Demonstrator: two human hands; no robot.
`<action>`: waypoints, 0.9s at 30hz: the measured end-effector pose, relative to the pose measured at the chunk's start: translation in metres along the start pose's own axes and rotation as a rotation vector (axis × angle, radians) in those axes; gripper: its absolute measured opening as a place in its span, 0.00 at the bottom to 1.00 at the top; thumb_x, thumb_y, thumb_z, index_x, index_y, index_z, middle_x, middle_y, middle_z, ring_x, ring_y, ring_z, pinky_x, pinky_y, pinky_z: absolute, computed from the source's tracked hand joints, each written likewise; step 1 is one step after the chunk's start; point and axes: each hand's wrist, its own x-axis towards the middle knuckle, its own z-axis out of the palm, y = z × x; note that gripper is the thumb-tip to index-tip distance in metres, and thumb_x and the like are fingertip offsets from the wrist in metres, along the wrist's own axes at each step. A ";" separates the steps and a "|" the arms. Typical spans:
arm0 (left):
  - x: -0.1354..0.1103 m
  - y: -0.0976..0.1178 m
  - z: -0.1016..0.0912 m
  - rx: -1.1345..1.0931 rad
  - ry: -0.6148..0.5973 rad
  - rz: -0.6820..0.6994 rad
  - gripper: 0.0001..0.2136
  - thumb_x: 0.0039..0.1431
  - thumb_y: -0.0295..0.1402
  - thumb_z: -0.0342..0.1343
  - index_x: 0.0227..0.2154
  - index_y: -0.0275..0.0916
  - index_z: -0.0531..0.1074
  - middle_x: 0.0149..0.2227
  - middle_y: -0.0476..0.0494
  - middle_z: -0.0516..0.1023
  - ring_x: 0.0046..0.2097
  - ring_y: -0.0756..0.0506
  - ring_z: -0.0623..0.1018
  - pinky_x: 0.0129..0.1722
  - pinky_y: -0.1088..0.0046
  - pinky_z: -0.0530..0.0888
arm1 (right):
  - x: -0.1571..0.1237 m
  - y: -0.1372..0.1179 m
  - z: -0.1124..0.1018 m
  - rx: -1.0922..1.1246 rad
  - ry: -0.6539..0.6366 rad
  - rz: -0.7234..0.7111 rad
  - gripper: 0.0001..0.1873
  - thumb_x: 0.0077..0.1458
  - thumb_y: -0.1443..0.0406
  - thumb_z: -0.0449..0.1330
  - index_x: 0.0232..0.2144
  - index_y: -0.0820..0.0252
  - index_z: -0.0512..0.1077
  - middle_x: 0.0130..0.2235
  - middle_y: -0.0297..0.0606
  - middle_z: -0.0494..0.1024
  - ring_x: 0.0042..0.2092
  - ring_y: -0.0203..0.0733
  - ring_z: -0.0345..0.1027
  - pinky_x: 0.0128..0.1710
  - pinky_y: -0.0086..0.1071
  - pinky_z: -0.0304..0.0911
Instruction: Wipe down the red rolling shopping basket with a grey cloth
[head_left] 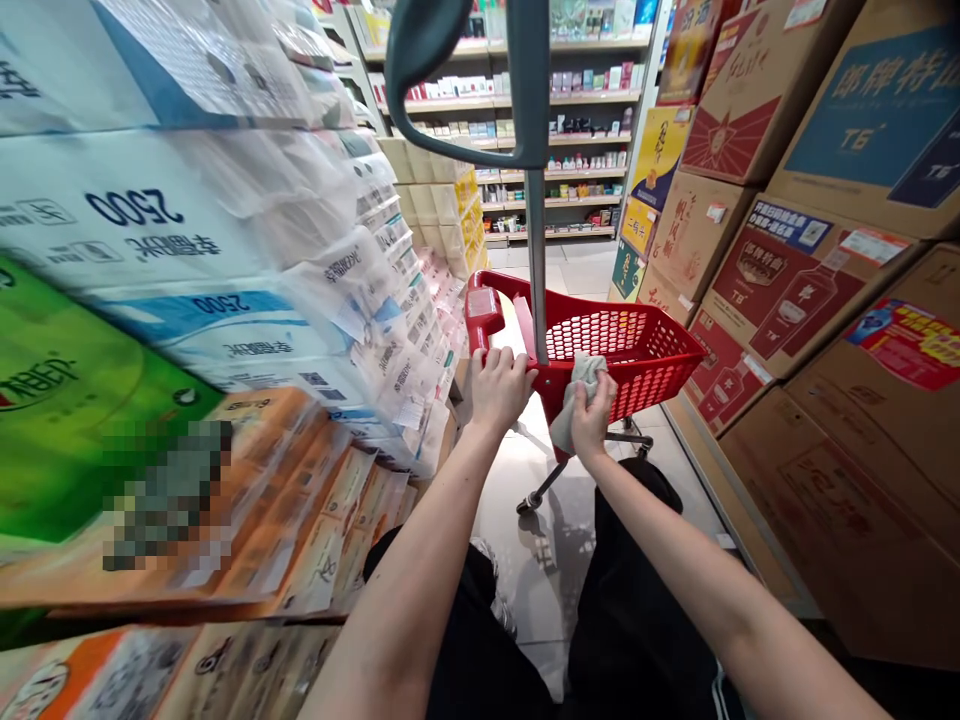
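A red plastic shopping cart (652,375) with a perforated basket stands right in front of me. My left hand (501,388) is closed over the cart's red rear edge, just below a red block-shaped part (484,307). In my right hand (595,415) is a crumpled pale grey-green cloth (564,428), pressed against the basket's near corner. A metal pole (535,240) rises from the cart between my hands and the far shelves. It carries a dark grey looped handle (529,100) at the top of the view.
Stacked tissue packs (172,190) line the left side, with orange packs (262,490) lower down. On the right, cardboard cartons (802,280) are piled high. Shelves of small goods (555,130) cross the far end. Tiled floor (525,570) runs between the stacks, with a cart wheel (529,503) on it.
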 end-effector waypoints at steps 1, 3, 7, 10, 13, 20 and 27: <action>0.001 0.000 -0.001 0.004 -0.009 0.008 0.13 0.63 0.40 0.44 0.39 0.39 0.71 0.39 0.36 0.72 0.45 0.37 0.68 0.52 0.54 0.58 | -0.010 -0.006 0.012 -0.043 -0.037 0.025 0.31 0.63 0.54 0.43 0.60 0.69 0.53 0.60 0.59 0.55 0.62 0.50 0.52 0.59 0.44 0.53; 0.003 0.001 0.000 0.004 -0.018 0.006 0.14 0.63 0.41 0.44 0.37 0.39 0.71 0.38 0.37 0.72 0.44 0.37 0.69 0.51 0.54 0.58 | -0.027 -0.014 0.033 -0.160 -0.162 0.075 0.35 0.63 0.54 0.41 0.63 0.75 0.45 0.63 0.65 0.44 0.65 0.53 0.46 0.58 0.46 0.54; 0.004 0.004 0.002 -0.016 -0.007 -0.019 0.13 0.63 0.41 0.46 0.37 0.39 0.71 0.39 0.37 0.72 0.44 0.37 0.69 0.52 0.53 0.58 | -0.043 -0.017 0.051 -0.419 -0.348 0.147 0.33 0.64 0.59 0.34 0.63 0.80 0.39 0.64 0.67 0.42 0.66 0.53 0.43 0.59 0.50 0.52; 0.002 0.003 0.001 -0.022 -0.002 -0.018 0.12 0.63 0.39 0.46 0.37 0.39 0.71 0.38 0.37 0.72 0.44 0.38 0.69 0.51 0.54 0.58 | -0.048 -0.007 0.043 -0.552 -0.466 0.234 0.30 0.63 0.63 0.35 0.62 0.79 0.46 0.61 0.68 0.54 0.64 0.56 0.50 0.58 0.55 0.52; 0.001 0.000 0.000 -0.022 -0.011 -0.025 0.10 0.63 0.36 0.46 0.38 0.39 0.71 0.38 0.37 0.71 0.44 0.38 0.68 0.50 0.55 0.59 | -0.057 0.010 0.036 -0.637 -0.559 0.300 0.29 0.61 0.63 0.40 0.60 0.79 0.54 0.59 0.70 0.57 0.62 0.62 0.53 0.57 0.59 0.53; 0.000 -0.006 0.002 -0.003 -0.033 -0.034 0.11 0.63 0.37 0.45 0.38 0.38 0.70 0.39 0.37 0.71 0.45 0.38 0.68 0.50 0.56 0.59 | -0.069 0.050 0.061 -0.582 -0.412 0.349 0.30 0.59 0.57 0.47 0.55 0.76 0.59 0.51 0.72 0.65 0.51 0.67 0.66 0.43 0.55 0.66; -0.001 -0.003 0.001 0.021 -0.017 -0.037 0.11 0.63 0.38 0.45 0.38 0.38 0.70 0.39 0.36 0.72 0.44 0.37 0.69 0.50 0.56 0.59 | -0.057 0.051 0.051 -0.624 -0.642 0.426 0.30 0.60 0.58 0.46 0.54 0.83 0.55 0.46 0.76 0.68 0.45 0.65 0.71 0.41 0.50 0.65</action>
